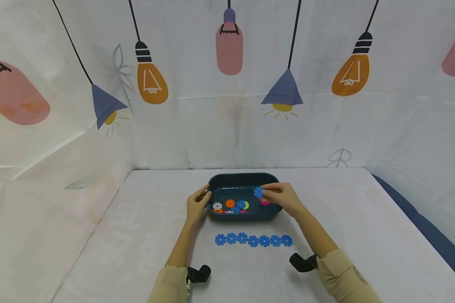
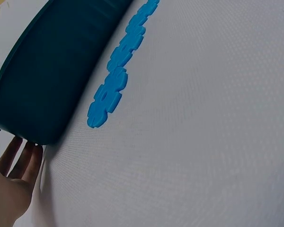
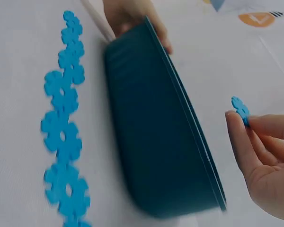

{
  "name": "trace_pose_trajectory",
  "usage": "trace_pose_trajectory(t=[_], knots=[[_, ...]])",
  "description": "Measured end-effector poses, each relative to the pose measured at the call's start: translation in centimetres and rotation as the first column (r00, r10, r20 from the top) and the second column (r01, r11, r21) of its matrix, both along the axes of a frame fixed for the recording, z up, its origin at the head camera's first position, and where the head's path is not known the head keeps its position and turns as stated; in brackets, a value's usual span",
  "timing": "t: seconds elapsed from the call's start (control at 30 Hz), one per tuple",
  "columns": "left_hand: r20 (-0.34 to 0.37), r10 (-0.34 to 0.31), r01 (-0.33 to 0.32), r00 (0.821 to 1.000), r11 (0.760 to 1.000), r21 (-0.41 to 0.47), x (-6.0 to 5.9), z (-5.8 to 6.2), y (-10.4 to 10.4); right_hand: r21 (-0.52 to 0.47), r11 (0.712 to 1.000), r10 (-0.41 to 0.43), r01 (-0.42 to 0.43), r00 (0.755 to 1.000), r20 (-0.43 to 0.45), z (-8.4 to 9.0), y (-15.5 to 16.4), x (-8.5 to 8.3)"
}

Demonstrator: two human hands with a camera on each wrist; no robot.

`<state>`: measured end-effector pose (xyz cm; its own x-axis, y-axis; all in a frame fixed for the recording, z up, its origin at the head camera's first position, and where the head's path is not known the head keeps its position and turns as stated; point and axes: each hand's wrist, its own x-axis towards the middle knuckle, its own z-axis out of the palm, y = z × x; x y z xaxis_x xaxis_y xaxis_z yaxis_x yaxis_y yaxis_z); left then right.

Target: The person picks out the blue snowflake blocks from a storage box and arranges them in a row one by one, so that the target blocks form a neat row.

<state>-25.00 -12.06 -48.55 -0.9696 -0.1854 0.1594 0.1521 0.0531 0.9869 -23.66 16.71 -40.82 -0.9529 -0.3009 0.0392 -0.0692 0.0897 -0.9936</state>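
Between thumb and fingertips, my right hand (image 1: 286, 198) pinches a blue snowflake disc (image 1: 258, 192) over the right part of a dark teal tray (image 1: 250, 216). The same disc (image 3: 240, 109) shows edge-on beyond the tray rim in the right wrist view. My left hand (image 1: 196, 206) holds the tray's left end, its fingers (image 2: 32, 163) against the end wall. Inside the tray lie several loose discs: white (image 1: 217, 206), orange (image 1: 230, 203), blue (image 1: 240, 204), yellow-green and pink. A joined row of blue discs (image 1: 253, 241) lies flat in front of the tray.
The white table (image 1: 144, 235) extends around the tray and the row. Behind it hangs a white sheet (image 1: 197, 134) printed with lamps and bulbs. Black wrist mounts (image 1: 303, 262) stick out inward from both sleeves, above the table near the row.
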Motion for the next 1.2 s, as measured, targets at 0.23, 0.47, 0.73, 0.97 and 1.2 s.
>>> trace_pose_trajectory(t=[0.23, 0.47, 0.73, 0.97, 1.2], knots=[[0.003, 0.000, 0.000, 1.000, 1.000, 0.010, 0.0, 0.0, 0.1, -0.039, 0.997, -0.061, 0.059, 0.997, -0.050, -0.8, 5.1, 2.3], [0.005, -0.008, 0.008, 1.000, 1.000, 0.004, -0.1, -0.2, 0.0, 0.010, 0.997, -0.082, 0.082, 0.996, -0.044, -1.5, 8.2, 4.5], [0.009, -0.014, 0.014, 1.000, 1.000, 0.007, 0.1, 0.2, 0.0, 0.125, 0.983, -0.133, 0.131, 0.991, 0.010, -2.8, 10.3, 6.2], [0.009, 0.008, -0.008, 1.000, 1.000, -0.005, 0.0, 0.0, 0.0, 0.215, 0.966, -0.158, 0.142, 0.986, 0.056, -4.1, 11.4, 7.0], [0.010, 0.017, -0.017, 1.000, 1.000, -0.006, -0.2, -0.1, 0.1, 0.260, 0.954, -0.178, 0.147, 0.979, 0.098, -5.4, 11.3, 7.5]])
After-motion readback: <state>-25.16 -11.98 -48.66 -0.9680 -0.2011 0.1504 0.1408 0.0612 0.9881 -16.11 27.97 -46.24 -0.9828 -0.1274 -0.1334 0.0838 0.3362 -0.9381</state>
